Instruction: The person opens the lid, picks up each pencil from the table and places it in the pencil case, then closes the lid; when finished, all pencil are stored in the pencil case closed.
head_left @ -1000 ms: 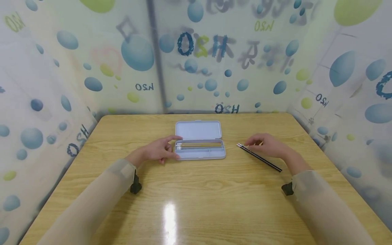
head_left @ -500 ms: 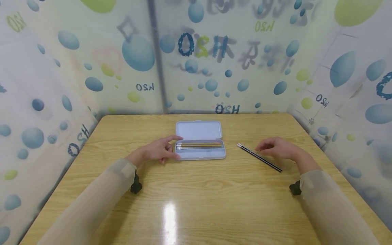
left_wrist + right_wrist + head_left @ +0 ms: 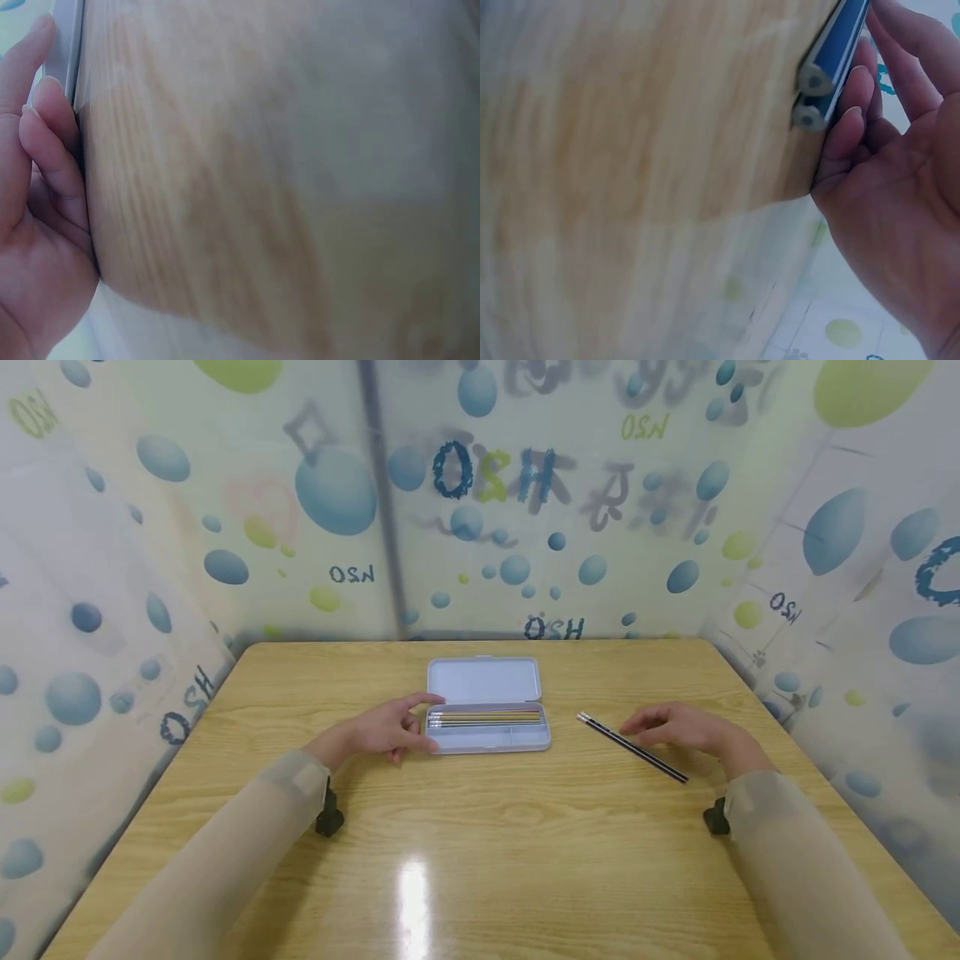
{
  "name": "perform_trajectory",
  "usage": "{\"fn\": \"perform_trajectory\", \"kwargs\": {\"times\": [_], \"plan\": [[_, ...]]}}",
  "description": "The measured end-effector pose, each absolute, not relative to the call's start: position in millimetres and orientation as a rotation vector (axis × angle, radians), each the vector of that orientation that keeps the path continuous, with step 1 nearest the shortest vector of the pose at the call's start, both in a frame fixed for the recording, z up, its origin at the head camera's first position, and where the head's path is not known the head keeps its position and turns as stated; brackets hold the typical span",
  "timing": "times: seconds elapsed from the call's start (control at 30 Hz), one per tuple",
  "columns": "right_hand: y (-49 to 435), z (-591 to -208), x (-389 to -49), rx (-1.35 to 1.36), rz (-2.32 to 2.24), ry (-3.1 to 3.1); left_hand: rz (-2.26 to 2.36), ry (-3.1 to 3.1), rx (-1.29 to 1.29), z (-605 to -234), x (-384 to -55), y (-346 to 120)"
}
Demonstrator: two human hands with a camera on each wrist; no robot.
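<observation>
A pale blue pencil case (image 3: 489, 741) lies open on the table, its lid (image 3: 483, 680) folded back. Several pencils (image 3: 486, 718) lie in its rear compartment. My left hand (image 3: 384, 728) holds the case's left end, index finger at the hinge side and thumb at the front corner, other fingers curled. To the right, two black striped pencils (image 3: 632, 747) lie side by side, slanted, on the table; their blunt ends (image 3: 814, 79) show in the right wrist view. Just behind them is my right hand (image 3: 686, 731), fingers loosely bent, thumb and fingertips close to the pencils; contact is unclear.
The wooden table (image 3: 480, 843) has a bright reflection near its front. Patterned curtains (image 3: 480, 527) stand along the back and both sides. A small black device (image 3: 330, 814) sits at each wrist.
My right hand has drawn back rightward from the pencils' eraser ends, then shifted slightly left toward their middle. The pencils and my left hand on the case have stayed in place.
</observation>
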State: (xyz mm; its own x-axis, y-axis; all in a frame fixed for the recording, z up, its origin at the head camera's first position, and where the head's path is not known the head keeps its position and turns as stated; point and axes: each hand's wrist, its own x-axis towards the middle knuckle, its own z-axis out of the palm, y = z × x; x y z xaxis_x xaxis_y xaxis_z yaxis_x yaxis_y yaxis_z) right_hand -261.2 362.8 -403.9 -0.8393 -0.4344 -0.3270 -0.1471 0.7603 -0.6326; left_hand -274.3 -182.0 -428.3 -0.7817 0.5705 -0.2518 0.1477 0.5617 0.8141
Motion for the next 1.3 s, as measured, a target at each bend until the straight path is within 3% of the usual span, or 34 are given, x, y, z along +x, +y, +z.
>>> {"fn": "perform_trajectory", "kwargs": {"times": [1.3], "plan": [[358.5, -408.5, -262.2, -0.450, -0.829, 2.586, 1.145, 2.293, 0.593, -428.1, -273.1, -182.9]]}}
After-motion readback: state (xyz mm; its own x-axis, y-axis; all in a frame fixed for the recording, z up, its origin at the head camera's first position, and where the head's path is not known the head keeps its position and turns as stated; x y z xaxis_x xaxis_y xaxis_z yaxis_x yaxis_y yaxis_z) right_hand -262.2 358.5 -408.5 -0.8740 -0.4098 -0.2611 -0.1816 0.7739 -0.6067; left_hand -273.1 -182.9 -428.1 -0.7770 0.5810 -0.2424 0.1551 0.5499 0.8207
